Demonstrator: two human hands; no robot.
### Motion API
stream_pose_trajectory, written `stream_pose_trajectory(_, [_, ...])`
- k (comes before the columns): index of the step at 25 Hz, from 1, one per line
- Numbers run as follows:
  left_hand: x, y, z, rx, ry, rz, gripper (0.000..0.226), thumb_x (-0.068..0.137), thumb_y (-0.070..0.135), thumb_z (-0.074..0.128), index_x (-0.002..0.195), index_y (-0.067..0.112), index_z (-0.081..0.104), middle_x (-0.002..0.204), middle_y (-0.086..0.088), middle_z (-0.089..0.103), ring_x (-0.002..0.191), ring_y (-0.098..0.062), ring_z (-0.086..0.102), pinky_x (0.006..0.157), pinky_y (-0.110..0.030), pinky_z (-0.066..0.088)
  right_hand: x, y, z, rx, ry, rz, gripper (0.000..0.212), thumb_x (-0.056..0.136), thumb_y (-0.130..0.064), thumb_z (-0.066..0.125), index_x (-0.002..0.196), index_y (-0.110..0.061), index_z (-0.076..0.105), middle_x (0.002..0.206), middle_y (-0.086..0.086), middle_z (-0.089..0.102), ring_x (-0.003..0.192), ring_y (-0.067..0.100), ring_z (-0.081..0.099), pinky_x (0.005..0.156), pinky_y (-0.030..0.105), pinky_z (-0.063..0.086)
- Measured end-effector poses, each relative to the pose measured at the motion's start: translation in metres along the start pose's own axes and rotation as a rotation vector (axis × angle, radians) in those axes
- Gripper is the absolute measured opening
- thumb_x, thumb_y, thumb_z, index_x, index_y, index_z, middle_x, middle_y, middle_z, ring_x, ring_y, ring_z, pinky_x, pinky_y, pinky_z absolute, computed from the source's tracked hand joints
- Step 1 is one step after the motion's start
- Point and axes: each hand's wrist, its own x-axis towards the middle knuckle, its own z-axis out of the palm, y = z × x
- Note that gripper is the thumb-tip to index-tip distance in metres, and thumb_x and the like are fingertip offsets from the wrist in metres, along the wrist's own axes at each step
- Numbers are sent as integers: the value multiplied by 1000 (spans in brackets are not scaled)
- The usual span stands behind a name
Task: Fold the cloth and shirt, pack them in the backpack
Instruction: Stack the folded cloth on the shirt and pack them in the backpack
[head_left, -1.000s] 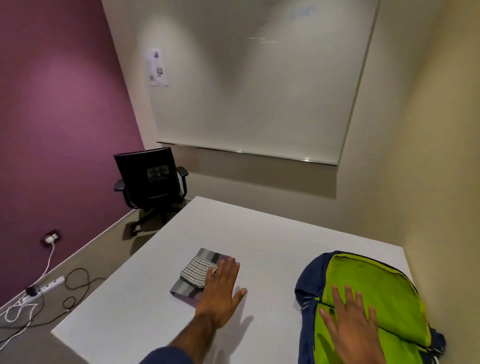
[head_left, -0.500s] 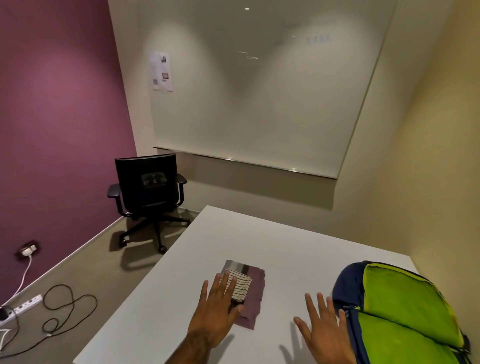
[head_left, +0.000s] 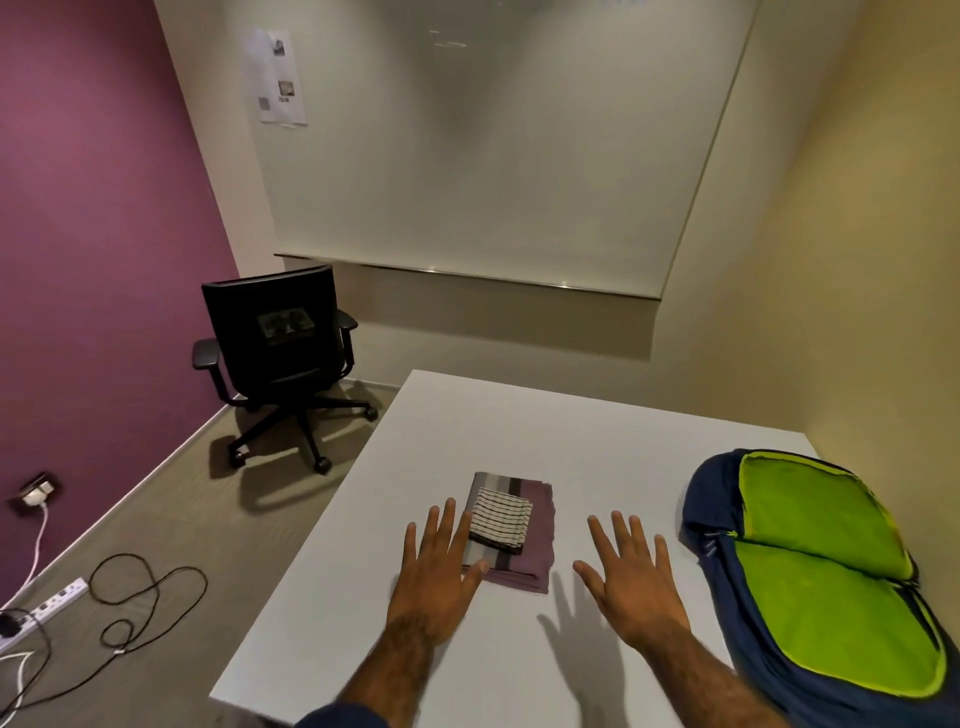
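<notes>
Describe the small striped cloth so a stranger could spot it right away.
On the white table, left of the blue and green backpack, lies a folded purple shirt. The cloth sits on top of it: smaller, white with thin dark stripes.

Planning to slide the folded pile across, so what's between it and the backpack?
In the head view, only the right hand, fingers spread, over bare white table, lies between the folded pile and the open backpack.
</notes>
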Motion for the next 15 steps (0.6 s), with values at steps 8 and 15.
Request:
stream_pose_trajectory(8, [6,8,22,-49,-10,-30,78,103,67,15,154,16,45,161,-10,40,144,-33,44,111,-52,23,29,-2,32,-22,10,-29,77,96,-78,8,156,-33,-12,164,2,-12,148,23,-18,108,38,-33])
stream_pose_trajectory(15, [40,45,76,-47,-110,-200,90,97,75,2,163,14,8,170,-9,11,153,-35,21,122,-54,14,62,8,85,-15,-251,-169,70,99,-72,29,149,-27,48,152,10,49,142,33,41,116,45,4])
